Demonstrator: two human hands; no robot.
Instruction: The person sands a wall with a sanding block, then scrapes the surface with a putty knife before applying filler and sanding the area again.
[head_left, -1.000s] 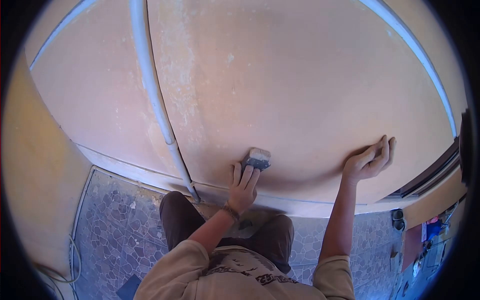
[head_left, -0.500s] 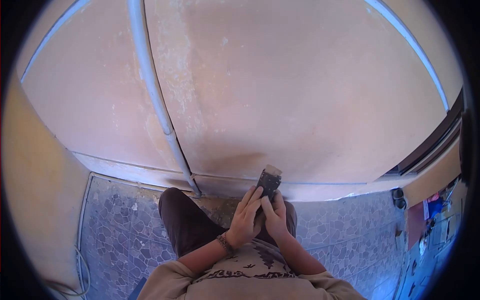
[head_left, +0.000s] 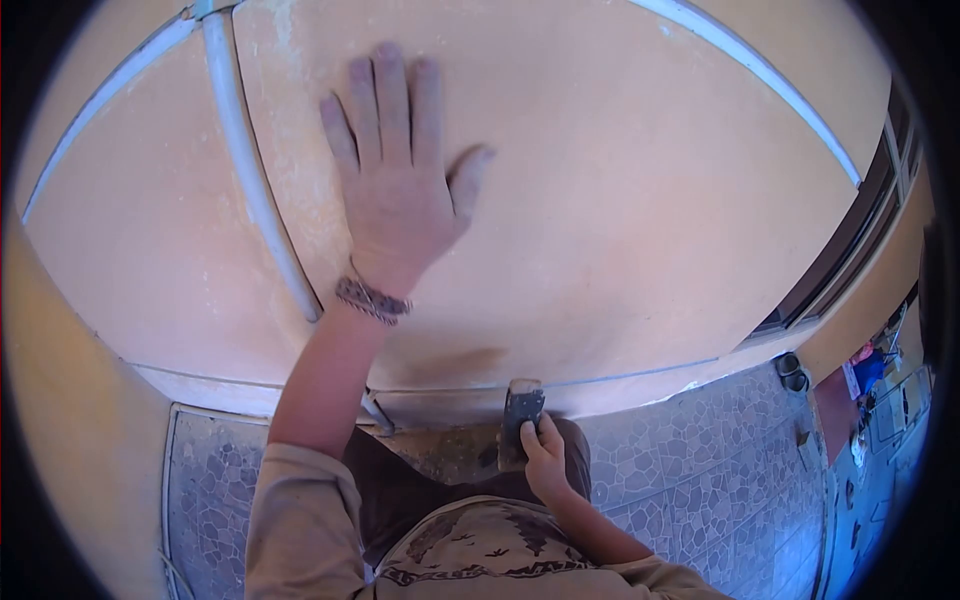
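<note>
My left hand lies flat against the peach-coloured wall, its fingers stretched out and the thumb spread to the right. A braided bracelet circles that wrist. Lower down, near my knees, my right hand grips a dark, flat, speckled block with a pale end, held upright close to the foot of the wall. The thumb rests on its face; what kind of tool it is I cannot make out.
A pale pipe runs down the wall left of my hand. Stone-patterned tiles cover the floor. Dark footwear stands by the wall at right, below a dark window or door frame. Colourful items lie farther right.
My left hand has left the block and moved up onto the wall, opening flat. The block stays in my right hand, slightly lower. The view has tilted and shifted somewhat.
</note>
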